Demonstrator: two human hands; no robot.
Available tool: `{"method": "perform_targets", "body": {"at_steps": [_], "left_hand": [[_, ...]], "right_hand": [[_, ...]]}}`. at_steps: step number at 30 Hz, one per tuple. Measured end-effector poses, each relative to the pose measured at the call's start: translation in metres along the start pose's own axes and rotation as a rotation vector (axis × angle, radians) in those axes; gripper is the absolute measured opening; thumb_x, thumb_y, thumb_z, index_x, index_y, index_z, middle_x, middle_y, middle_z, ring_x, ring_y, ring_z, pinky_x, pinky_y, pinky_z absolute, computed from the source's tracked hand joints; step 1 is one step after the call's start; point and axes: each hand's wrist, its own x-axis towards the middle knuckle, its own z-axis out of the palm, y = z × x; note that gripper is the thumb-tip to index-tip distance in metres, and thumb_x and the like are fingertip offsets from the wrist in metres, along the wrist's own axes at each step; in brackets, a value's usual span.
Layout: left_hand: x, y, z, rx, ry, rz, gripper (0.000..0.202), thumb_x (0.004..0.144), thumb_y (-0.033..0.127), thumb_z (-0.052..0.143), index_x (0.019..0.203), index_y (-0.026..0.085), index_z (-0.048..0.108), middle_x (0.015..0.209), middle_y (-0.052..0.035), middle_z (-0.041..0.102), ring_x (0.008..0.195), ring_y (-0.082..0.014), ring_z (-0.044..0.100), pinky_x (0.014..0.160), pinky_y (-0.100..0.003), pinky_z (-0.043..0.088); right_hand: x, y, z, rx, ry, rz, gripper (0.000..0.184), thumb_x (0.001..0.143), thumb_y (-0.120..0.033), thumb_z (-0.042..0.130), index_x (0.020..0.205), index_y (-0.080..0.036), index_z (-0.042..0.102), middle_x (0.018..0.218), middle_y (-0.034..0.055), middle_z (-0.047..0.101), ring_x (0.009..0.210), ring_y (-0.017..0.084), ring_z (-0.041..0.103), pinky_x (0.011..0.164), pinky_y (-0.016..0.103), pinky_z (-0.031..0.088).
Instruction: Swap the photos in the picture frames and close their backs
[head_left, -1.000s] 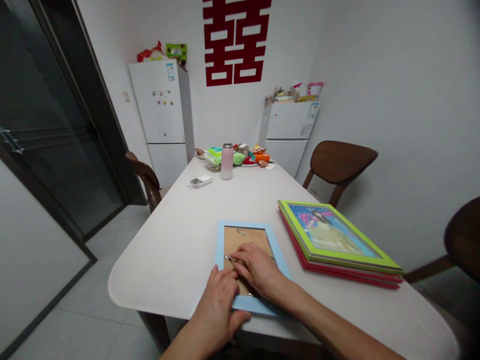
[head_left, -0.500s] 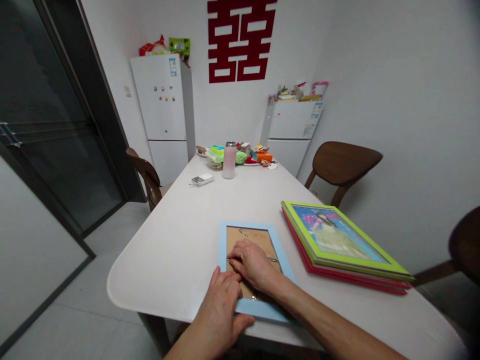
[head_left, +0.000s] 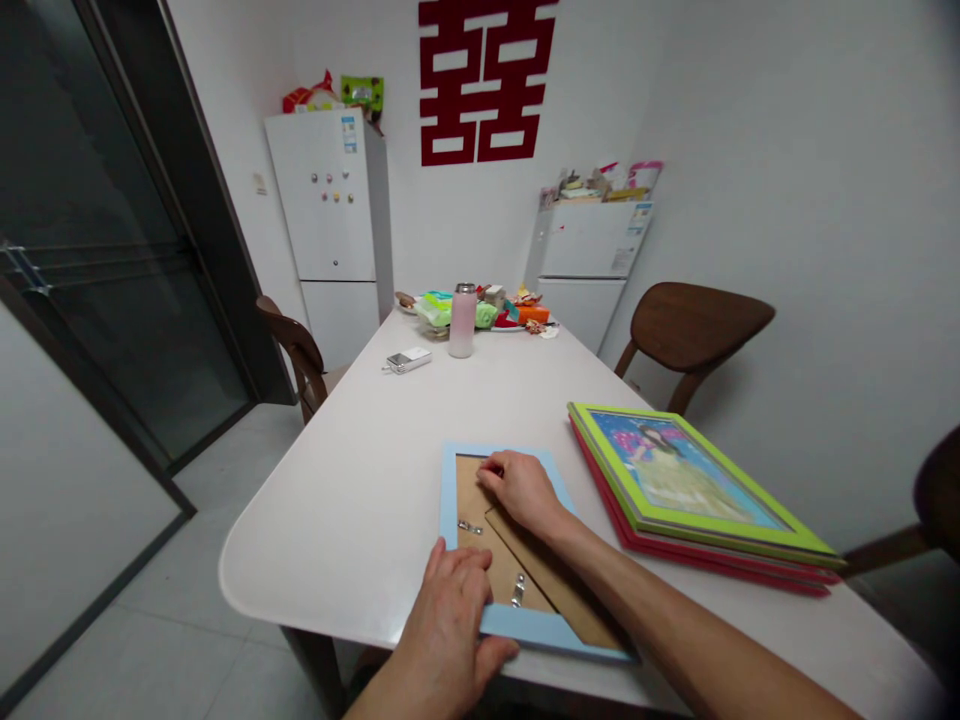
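A light-blue picture frame (head_left: 517, 628) lies face down on the table, its brown backing board (head_left: 469, 565) showing. My left hand (head_left: 450, 610) holds the near-left corner, its fingers over the left side and the thumb at the near edge. With bent, pinched fingers, my right hand (head_left: 525, 490) is on the far metal clip, which they mostly cover. One small metal clip (head_left: 470, 527) shows at the left side, and a near clip (head_left: 518, 590) lies by the bottom side. My right forearm hides the frame's right part.
Right of the frame lies a stack of picture frames, a green one (head_left: 697, 480) over red ones. Farther off stand a pink bottle (head_left: 463, 322), a small silver device (head_left: 409, 360) and a cluttered pile (head_left: 495, 310). Wooden chairs (head_left: 697, 325) flank the table (head_left: 322, 540).
My right hand has moved from the left side clip to the far clip. The left and near clips show more plainly now. My left hand stays at the corner.
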Motion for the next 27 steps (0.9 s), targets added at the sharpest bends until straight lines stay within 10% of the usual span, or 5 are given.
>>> {"method": "perform_targets", "body": {"at_steps": [12,19,23,27], "left_hand": [[0.001,-0.003,0.009,0.063,0.056,0.049,0.043,0.061,0.022,0.064,0.1,0.015,0.045,0.108,-0.0135,0.053,0.104,-0.0277,0.046,0.094,-0.056,0.022],[0.008,-0.023,-0.002,0.034,0.168,0.099,0.019,0.067,0.037,0.058,0.07,0.021,0.05,0.106,-0.0079,0.056,0.099,-0.028,0.05,0.092,-0.054,0.028],[0.014,-0.009,-0.028,-0.299,0.309,-0.147,0.026,0.066,0.046,0.056,0.07,0.022,0.049,0.111,-0.0033,0.054,0.102,-0.027,0.048,0.087,-0.042,0.039],[0.014,0.03,-0.026,-0.854,0.444,-0.372,0.037,0.064,0.052,0.056,0.086,0.024,0.052,0.094,0.001,0.063,0.093,-0.0245,0.055,0.075,-0.032,0.049]], "right_hand": [[0.026,0.012,0.006,0.081,0.072,0.259,0.012,0.07,-0.019,0.05,0.074,-0.014,0.06,0.076,0.0105,0.063,0.075,0.019,0.055,0.065,0.028,0.035],[-0.006,0.021,-0.04,0.451,0.187,0.254,0.018,0.07,-0.033,0.052,0.076,-0.017,0.059,0.083,0.0044,0.061,0.081,0.014,0.052,0.075,0.025,0.036],[-0.049,0.021,-0.053,0.732,0.3,0.335,0.03,0.08,-0.036,0.033,0.095,-0.019,0.053,0.096,0.0043,0.056,0.086,0.011,0.051,0.074,0.026,0.04],[-0.077,-0.007,-0.026,1.074,0.153,0.402,0.035,0.079,-0.039,0.031,0.101,-0.016,0.047,0.069,0.0018,0.057,0.053,0.01,0.055,0.048,0.025,0.044]]}}
